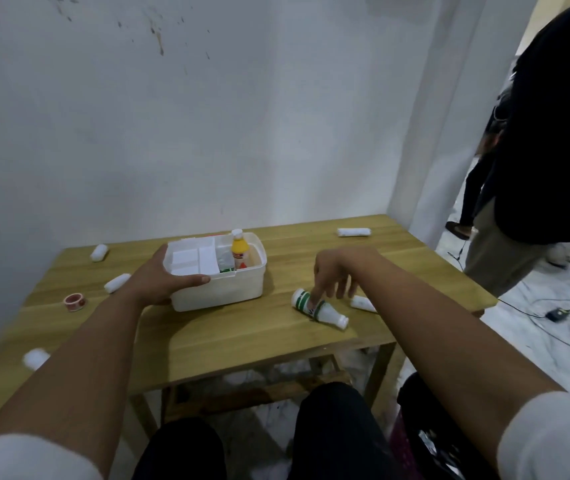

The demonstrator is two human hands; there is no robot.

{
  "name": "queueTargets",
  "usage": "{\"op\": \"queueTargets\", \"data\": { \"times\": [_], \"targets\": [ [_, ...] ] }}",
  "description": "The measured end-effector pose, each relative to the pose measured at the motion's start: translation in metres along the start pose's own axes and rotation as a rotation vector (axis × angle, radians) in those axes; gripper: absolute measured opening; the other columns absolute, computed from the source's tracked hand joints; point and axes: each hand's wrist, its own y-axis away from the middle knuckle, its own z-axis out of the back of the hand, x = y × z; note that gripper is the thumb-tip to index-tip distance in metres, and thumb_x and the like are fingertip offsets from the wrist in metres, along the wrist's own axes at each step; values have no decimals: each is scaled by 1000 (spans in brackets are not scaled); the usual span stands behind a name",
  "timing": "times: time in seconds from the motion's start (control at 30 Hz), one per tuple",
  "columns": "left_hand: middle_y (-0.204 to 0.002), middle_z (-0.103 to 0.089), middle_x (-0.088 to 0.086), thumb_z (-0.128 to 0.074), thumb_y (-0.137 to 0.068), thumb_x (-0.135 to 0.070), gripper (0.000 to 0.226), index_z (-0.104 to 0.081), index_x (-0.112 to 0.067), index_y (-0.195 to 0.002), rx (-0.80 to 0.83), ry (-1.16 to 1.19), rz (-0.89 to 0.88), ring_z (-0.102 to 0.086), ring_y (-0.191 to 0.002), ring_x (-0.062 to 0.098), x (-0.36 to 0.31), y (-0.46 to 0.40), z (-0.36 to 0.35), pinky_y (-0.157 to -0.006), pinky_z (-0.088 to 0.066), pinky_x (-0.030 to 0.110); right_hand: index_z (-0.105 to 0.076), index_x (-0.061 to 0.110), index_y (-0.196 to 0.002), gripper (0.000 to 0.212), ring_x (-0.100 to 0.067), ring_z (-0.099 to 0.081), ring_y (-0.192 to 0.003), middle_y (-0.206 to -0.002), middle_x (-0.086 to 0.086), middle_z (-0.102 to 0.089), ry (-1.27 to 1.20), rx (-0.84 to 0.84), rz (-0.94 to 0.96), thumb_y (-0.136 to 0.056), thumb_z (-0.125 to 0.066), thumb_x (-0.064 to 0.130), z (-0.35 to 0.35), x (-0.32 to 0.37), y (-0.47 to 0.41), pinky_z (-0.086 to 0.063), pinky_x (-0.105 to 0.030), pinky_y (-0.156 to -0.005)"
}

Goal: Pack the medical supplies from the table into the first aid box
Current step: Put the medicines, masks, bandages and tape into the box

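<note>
head view: only one camera here, looking down over both arms at a wooden bench [228, 327] pushed into a wall corner.
first aid box: white open box [219, 291] sits about mid-bench, a bit toward the left. Inside there's a white divider tray on its left side and an upright orange bottle [239, 251] with a white cap on the right; something green shows at the bottom but I can't make it out.
left hand: left hand [159, 277] holds the box at its near-left corner, thumb lying along the front rim, fingers wrapped behind the left wall and mostly hidden.
right hand: right hand [333, 271] hangs over the white bottle [318, 308], fingers curled loosely downward, index tip touching the bottle's label. Not really gripping it as far as I can see.
white bottle: lying on its side right of the box, toward the near edge, cap pointing to the near-right. Green-striped label, writing way too blurry to read.
gauze rolls: one [363, 303] just right of the bottle, half hidden by the right forearm; one [353, 232] near the far-right corner; two [99, 252] [116, 283] left of the box; one [35, 358] at the near-left edge, blurry.
tape: reddish tape roll [75, 301] toward the left edge.
bystander: a person in dark top [553, 133] at the right, cut off by the frame.
</note>
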Motion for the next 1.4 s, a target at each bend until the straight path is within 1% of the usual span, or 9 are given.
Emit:
{"op": "queueTargets", "data": {
  "times": [0.07,0.17,0.33,0.53,0.7,0.8,1.0,1.27,1.4],
  "targets": [
    [-144,-48,-5,-94,-41,-72,128,-38,-36,-150,-6,11,-1,-48,-123,23,1,0,-2,-86,-60,50,-73,4,-111,69,-25,-78,-89,-97,-8,-79,149,72,-62,-61,-97,47,-17,0,3,-64,-47,-82],
    [-148,-47,-3,-96,-58,-56,114,-36,-34,-152,-5,9,20,-48,-126,26,4,-4,-3,-80,-61,49,-72,7,-110,61,-25,-77,-86,-85,-7,-77,243,-5,-64,-64,-96,39,-29,2,1,-63,-45,-85],
    [-150,-46,-4,-93,-38,-77,136,-33,-38,-154,5,-21,26,-48,-130,28,8,-7,0,-82,-62,49,-76,0,-104,36,-26,-80,-82,-85,-11,-81,18,-69,10,-79,-88,23,7,2,6,-65,-45,-79],
    [-146,-50,-8,-91,-39,-81,130,-37,-40,-149,4,-13,-31,-50,-127,22,14,-10,1,-98,-56,53,-77,-4,-96,10,-25,-80,-83,-87,-16,-80,-166,-204,172,-90,-75,4,86,24,43,-66,-43,-75],
    [-140,-50,-12,-92,-44,-76,122,-37,-41,-148,3,3,-46,-50,-125,21,14,-10,0,-94,-58,52,-73,6,-111,47,-28,-74,-98,-108,-11,-75,45,-30,83,-74,-93,24,46,51,16,-65,-49,-79],
    [-137,-52,-15,-95,-53,-66,111,-39,-41,-147,-6,37,-73,-51,-125,19,13,-9,-1,-97,-56,51,-70,14,-120,62,-24,-70,-100,-115,-4,-72,200,-106,81,-71,-90,47,1,57,-23,-63,-46,-85],
    [-133,-50,-17,-95,-60,-59,104,-38,-41,-144,-5,38,-89,-50,-124,16,12,-7,-2,-98,-56,49,-72,14,-117,45,-24,-71,-90,-103,-5,-74,285,-292,127,-86,-72,46,-25,55,-48,-61,-44,-84],
    [-137,-49,-17,-94,-56,-66,112,-36,-42,-149,10,21,-68,-49,-125,17,12,-11,0,-96,-57,48,-68,11,-127,55,-26,-69,-102,-117,-9,-71,-361,-653,290,-79,-87,27,41,51,-40,-59,-40,-85],
    [-137,-49,-18,-94,-56,-65,113,-36,-42,-150,12,21,-74,-49,-126,17,12,-10,0,-98,-56,49,-72,9,-107,40,-23,-72,-88,-99,-6,-75,-616,-676,470,-75,-90,25,60,74,-28,-58,-33,-68]
  ]
}}
